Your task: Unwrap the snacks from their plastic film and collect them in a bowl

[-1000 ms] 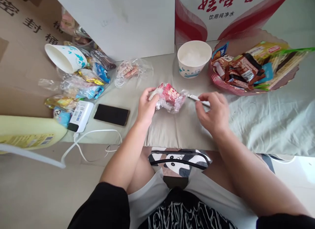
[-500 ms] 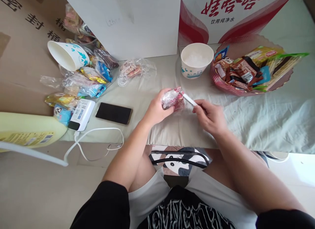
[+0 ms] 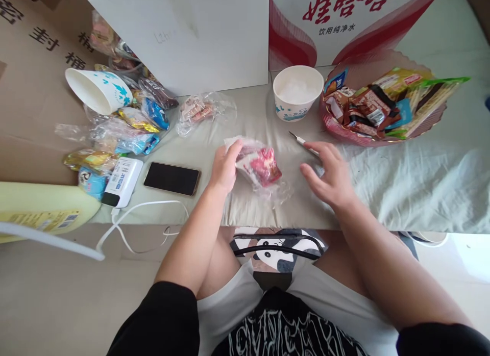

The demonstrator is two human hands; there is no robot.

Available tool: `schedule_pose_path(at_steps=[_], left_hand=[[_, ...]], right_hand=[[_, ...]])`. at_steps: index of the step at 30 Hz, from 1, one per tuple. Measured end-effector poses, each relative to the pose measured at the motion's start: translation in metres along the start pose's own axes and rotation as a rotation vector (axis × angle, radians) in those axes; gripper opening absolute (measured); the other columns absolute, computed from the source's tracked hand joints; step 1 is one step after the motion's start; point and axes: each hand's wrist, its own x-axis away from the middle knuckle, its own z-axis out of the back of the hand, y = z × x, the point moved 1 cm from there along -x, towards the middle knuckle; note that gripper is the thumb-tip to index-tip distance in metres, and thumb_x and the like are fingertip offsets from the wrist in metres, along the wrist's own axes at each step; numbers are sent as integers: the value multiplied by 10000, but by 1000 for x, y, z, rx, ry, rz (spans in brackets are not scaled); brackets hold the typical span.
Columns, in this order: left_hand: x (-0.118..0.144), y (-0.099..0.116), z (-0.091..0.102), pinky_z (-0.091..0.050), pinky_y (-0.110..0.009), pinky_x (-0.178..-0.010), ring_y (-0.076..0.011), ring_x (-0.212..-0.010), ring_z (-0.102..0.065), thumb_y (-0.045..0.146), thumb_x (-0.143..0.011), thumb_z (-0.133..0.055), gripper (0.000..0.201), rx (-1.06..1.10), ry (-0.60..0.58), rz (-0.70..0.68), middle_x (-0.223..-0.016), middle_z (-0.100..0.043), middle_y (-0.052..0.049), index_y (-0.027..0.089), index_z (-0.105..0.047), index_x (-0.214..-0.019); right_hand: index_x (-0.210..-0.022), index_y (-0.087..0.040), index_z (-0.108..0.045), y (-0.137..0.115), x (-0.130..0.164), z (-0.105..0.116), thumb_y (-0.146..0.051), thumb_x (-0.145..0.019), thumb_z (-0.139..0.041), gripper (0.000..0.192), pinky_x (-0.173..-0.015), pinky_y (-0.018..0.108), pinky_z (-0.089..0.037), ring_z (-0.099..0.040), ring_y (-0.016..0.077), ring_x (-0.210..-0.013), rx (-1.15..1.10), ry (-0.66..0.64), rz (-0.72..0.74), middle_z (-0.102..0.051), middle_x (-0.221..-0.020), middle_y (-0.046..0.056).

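My left hand (image 3: 225, 164) grips the left edge of a clear plastic packet (image 3: 264, 167) with red and pink contents, thumb on top. The packet's loose film spreads toward the front edge of the cloth-covered surface. To the right, my right hand (image 3: 329, 175) has its fingers apart, palm over the cloth. Under its fingertips lies a slim white pen-shaped knife (image 3: 300, 140) with a thin dark point, partly hidden by the fingers. Behind them stands a paper cup (image 3: 297, 98) with whitish clear material in it.
A pink glass bowl (image 3: 344, 134) of packaged snacks stands at right. At left are a phone (image 3: 172, 178), a white power bank (image 3: 122, 182) with a cable, a tipped paper cup (image 3: 99, 91) and wrapped snacks. A clear-wrapped snack (image 3: 199, 110) lies before the white box (image 3: 214, 40).
My right hand has let go of the knife, which now lies on the cloth, and its fingers have spread. My left hand has shifted left, and the packet now lies flatter and more visible.
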Motion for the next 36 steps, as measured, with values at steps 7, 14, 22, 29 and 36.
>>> schedule_pose_path(at_steps=[7,14,22,29,36], left_hand=[[0,-3,0,-629,-412,-862,-253,-1024,-750,472,-864,-621,219,177,92,84,-951,-747,-46,255,-594,-862],[-5,-13,16,-594,-418,-959,-245,-1168,-712,340,-871,-558,113,98,223,-32,-1080,-722,-56,259,-556,-950],[15,-2,1,-495,-362,-1076,-232,-1244,-652,246,-829,-677,397,-717,-185,-336,-1359,-690,-74,250,-635,-1223],[15,8,2,-506,-344,-760,-202,-681,-649,431,-932,-579,278,-1016,-93,-137,-650,-678,-21,217,-755,-947],[16,7,4,-451,-390,-1112,-279,-1293,-602,250,-781,-731,501,-858,-415,-290,-1405,-650,-95,221,-679,-1279]], right_hand=[[-1305,-222,-595,-26,6,-22,-433,-864,-651,493,-974,439,-533,-685,276,-1063,-236,-360,58,-730,-1203,110],[-1105,-239,-659,-28,1,-29,-121,-838,-474,345,-845,383,-543,-656,219,-882,-179,-118,-90,-685,-1053,84],[-978,-248,-668,-28,5,-24,-201,-912,-557,137,-838,395,-420,-626,236,-902,95,25,226,-715,-925,58],[-748,-204,-680,-32,11,-27,-235,-948,-516,260,-784,356,-335,-510,158,-609,176,-235,378,-606,-586,3],[-1013,-224,-683,-29,11,-24,-353,-888,-642,184,-829,376,-333,-603,239,-852,263,-348,250,-709,-903,62]])
